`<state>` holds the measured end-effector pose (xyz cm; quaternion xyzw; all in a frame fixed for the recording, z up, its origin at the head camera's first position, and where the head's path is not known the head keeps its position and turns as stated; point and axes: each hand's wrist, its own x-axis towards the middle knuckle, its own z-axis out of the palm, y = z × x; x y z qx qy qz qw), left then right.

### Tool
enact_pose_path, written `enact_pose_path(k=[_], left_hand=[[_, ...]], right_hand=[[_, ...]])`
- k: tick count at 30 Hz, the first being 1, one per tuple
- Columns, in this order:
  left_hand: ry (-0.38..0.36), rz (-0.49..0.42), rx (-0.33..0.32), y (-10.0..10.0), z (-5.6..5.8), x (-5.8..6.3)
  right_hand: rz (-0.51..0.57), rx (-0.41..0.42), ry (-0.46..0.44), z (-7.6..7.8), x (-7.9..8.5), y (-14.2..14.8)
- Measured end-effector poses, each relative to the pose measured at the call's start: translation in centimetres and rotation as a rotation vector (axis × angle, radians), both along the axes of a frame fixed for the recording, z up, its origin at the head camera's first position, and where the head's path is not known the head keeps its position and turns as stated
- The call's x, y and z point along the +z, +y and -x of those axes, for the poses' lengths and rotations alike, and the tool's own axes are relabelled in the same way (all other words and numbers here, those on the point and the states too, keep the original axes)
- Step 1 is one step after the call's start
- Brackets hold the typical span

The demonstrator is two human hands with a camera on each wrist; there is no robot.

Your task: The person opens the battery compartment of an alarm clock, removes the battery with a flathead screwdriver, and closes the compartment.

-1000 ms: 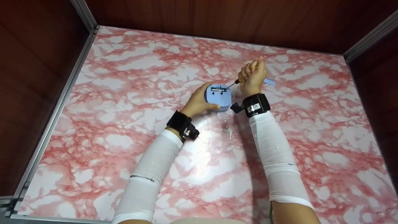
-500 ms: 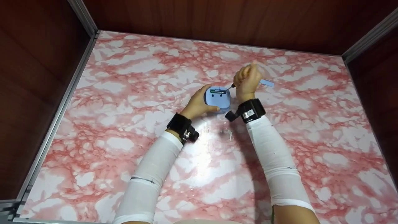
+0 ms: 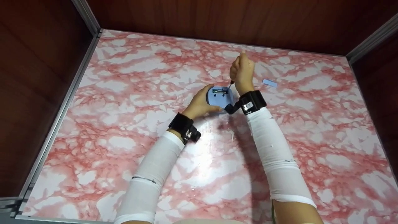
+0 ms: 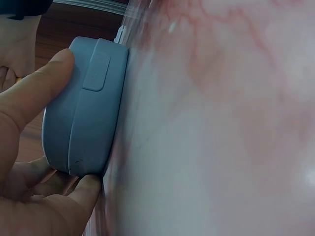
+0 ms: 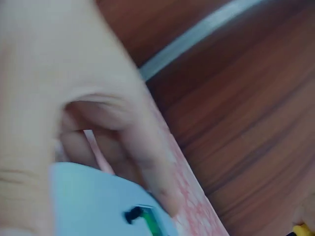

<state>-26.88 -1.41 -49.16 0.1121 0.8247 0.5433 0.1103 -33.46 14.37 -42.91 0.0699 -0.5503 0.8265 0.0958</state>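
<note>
A: I'm on the head view. What have the fingers got?

B: Left hand (image 3: 200, 102) first! I see thumb and fingers curled round a blue case (image 3: 219, 100), gripping it from half past eight. That case sits just off centre, towards two o'clock.

A: And the right hand (image 3: 243, 73)?

B: Up at half past one from the case, fingers wrapped in a fist round a screwdriver (image 3: 230, 85). Most of the handle is hidden in there; I catch a scrap of yellow from the right wrist.

A: Where's the tip?

B: At one o'clock on the case's face, right by the end of a narrow slot (image 3: 220, 91). Touching? I can't tell from here. Two dark holes sit just under that slot.

A: Anything further out?

B: A flat blue strip (image 3: 269, 82), lying well apart from the case between two and three o'clock, on the red-and-white table (image 3: 118, 102).

A: I've got black wrist straps (image 3: 181, 123) on both arms, then white sleeves (image 3: 147, 177) running down to seven and five.

B: And at twelve, behind everything, a dark wooden wall (image 3: 217, 20)!
</note>
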Motion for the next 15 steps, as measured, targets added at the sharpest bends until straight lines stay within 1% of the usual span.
enact_pose_path(k=[3,6,10,15], left_hand=[[0.003,0.010,-0.004,0.06,0.04,0.02],[0.005,0.008,0.000,0.03,0.00,0.10],[0.001,-0.009,0.005,0.06,-0.05,0.14],[-0.004,-0.015,0.007,0.15,-0.07,0.08]], right_hand=[[0.093,-0.033,-0.048,0.49,0.14,0.53],[0.144,-0.033,-0.074,0.61,0.23,0.80],[0.183,-0.037,-0.108,0.51,0.40,0.93],[0.191,-0.035,-0.120,0.36,0.44,1.11]])
